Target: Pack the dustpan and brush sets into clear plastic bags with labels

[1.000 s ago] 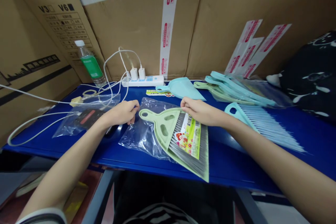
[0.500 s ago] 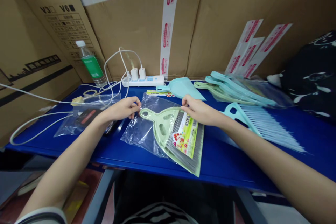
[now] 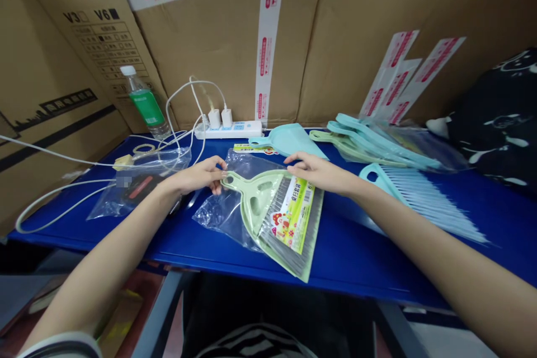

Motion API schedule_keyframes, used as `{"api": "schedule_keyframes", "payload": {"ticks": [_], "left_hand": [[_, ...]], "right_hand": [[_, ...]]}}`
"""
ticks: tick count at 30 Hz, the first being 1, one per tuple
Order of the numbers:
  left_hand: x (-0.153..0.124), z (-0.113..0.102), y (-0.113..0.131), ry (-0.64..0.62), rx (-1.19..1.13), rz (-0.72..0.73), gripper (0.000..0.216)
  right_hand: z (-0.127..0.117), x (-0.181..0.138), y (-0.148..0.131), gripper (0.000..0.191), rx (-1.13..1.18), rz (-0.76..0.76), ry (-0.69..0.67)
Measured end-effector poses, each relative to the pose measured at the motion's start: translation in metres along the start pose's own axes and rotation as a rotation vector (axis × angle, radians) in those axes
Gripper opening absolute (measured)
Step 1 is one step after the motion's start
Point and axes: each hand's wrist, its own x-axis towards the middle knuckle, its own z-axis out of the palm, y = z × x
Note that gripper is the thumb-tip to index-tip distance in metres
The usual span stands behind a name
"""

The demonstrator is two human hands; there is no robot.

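A pale green dustpan with a grey-bristled brush and a yellow-green label card lies on a clear plastic bag on the blue table. My left hand pinches the dustpan's handle end and the bag's edge beside it. At the dustpan's upper right edge rests my right hand, its fingers partly stretched over the bag.
A blue dustpan, a stack of blue and green dustpans and a blue brush lie to the right. A power strip, white cables, a water bottle and a bagged item sit on the left. Cardboard boxes stand behind.
The dustpan set has turned and slid left and away from the table's front edge. My left hand moved right onto the handle end; my right hand's fingers have loosened.
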Motion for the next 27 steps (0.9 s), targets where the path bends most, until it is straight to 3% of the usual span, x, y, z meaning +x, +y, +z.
{"api": "schedule_keyframes", "payload": {"ticks": [5, 9, 17, 27], "left_hand": [[0.0005, 0.0026, 0.0020, 0.065, -0.012, -0.055, 0.013], [0.0019, 0.0013, 0.0012, 0.121, -0.043, -0.075, 0.018], [0.0005, 0.0016, 0.0031, 0.139, -0.038, -0.093, 0.015], [0.0041, -0.0070, -0.0031, 0.112, 0.159, -0.073, 0.022]], "right_hand": [[-0.0053, -0.0040, -0.0075, 0.014, 0.289, 0.210, -0.050], [-0.0059, -0.0025, -0.0051, 0.033, 0.493, 0.313, -0.127], [-0.0067, 0.0014, 0.0010, 0.042, 0.600, 0.274, -0.210], [-0.0046, 0.0006, -0.0043, 0.049, 0.677, 0.264, -0.074]]}}
